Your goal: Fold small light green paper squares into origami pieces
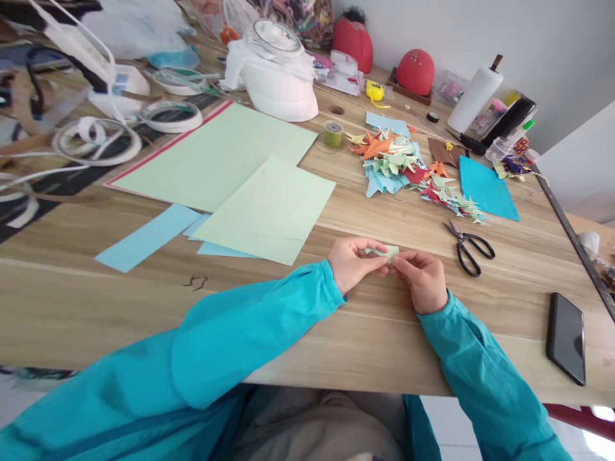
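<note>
Both hands meet over the wooden table [365,333] near its front edge. My left hand [353,262] and my right hand [423,276] pinch a small folded piece of pale green paper [390,252] between their fingertips, holding it just above the tabletop. Both arms wear teal sleeves. A pile of folded paper cranes [401,168] in orange, green, blue and red lies beyond the hands. Black scissors [468,246] rest closed to the right of my right hand.
Large pale green sheets [225,166] and blue strips [147,237] lie to the left. A teal sheet [486,189], a thread spool [333,133], tape rolls [170,116], a white container [273,77], a paper towel roll [475,96] and a black phone [565,336] crowd the table.
</note>
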Demonstrator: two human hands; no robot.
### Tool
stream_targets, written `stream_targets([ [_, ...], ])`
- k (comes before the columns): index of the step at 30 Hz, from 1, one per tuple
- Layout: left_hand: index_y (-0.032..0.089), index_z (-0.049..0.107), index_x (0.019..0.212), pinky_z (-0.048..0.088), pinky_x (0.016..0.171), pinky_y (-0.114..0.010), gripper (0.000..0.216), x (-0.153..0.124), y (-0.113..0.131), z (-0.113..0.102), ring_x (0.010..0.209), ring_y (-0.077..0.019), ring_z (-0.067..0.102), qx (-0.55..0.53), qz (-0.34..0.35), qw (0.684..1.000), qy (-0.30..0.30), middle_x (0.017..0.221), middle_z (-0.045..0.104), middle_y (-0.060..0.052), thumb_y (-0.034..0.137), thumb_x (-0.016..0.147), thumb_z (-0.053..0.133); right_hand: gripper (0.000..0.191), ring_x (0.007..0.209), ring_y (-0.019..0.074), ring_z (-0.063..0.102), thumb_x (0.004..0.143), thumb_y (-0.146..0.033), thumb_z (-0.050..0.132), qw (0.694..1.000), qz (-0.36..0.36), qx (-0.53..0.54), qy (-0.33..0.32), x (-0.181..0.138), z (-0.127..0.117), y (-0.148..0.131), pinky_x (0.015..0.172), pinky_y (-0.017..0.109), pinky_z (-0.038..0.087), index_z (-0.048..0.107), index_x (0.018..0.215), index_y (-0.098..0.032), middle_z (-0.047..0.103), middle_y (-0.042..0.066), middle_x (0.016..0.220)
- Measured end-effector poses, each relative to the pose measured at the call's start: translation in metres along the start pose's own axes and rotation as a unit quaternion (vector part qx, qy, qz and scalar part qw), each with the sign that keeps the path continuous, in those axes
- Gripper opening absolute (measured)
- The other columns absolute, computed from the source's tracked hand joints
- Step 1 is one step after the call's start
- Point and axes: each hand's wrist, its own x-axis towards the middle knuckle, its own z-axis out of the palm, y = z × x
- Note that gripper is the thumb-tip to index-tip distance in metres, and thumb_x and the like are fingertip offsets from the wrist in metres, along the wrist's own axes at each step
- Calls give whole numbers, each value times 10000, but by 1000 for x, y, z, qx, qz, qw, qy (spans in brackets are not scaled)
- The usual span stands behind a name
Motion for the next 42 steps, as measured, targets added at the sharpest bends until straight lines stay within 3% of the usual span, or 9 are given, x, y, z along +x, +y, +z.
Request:
stream_targets([
  [8,100,627,647,526,520,-225,152,0,-1,-1,468,-129,622,15,5,1000,-5,470,621,-1,121,555,746,151,470,108,545,582,-288,742,1000,3,-17,2,-1,0,-2,490,242,431,655,616,-170,627,-9,503],
  [16,114,602,637,532,525,-244,251,2,-5,-2,488,-141,629,-15,3,1000,-26,516,649,-13,169,481,790,145,479,114,554,587,-293,736,999,-14,-34,-6,-2,2,-6,501,250,447,661,607,-171,634,-4,512],
  [25,107,588,631,537,527,-272,357,4,-4,-3,470,-142,620,-68,-29,997,-29,511,648,-20,249,408,828,184,515,120,585,621,-335,724,998,19,30,-45,1,-4,-5,537,259,472,685,679,-165,672,20,593],
  [42,113,595,632,531,513,-253,271,3,-6,-1,462,-136,615,-45,-10,999,-11,493,634,-8,199,474,798,187,506,122,592,597,-319,740,999,22,36,-26,0,-1,-5,531,259,485,653,663,-168,661,9,568],
])
